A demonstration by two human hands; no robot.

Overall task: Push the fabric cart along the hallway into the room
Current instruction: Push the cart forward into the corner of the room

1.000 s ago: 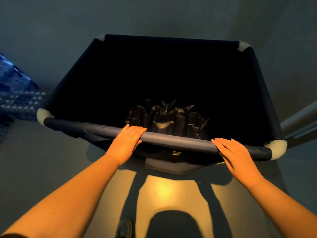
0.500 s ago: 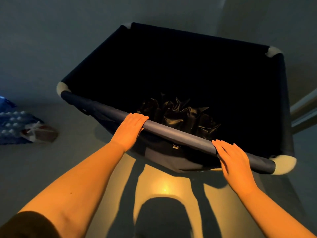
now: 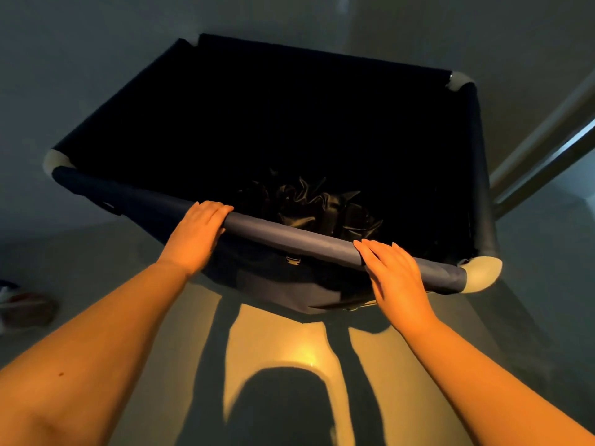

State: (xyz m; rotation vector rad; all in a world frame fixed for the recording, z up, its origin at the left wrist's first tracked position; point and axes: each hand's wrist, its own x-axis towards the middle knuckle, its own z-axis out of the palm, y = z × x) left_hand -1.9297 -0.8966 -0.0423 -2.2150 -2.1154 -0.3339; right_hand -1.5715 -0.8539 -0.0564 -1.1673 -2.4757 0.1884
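Note:
A dark navy fabric cart [image 3: 289, 235] with pale corner caps fills the middle of the head view, its near rail slanting down to the right. My left hand [image 3: 198, 235] rests over that rail left of centre, fingers curled over the top. My right hand [image 3: 394, 273] lies on the rail near the right corner cap [image 3: 481, 273], fingers flat along the fabric. Crumpled shiny black material [image 3: 318, 209] sits deep inside the cart. The cart's wheels are hidden.
A pale wall rises beyond the cart. A door frame or metal rail [image 3: 544, 162] runs diagonally close to the cart's right side. A dim reddish object [image 3: 25, 310] lies on the floor at the far left. Warm light falls on the floor [image 3: 289, 355] below my arms.
The cart has swung counter-clockwise and moved forward, its right far corner now nearer the door frame. The blue patterned bundle at left has slid out of view. Both hands stay on the rail.

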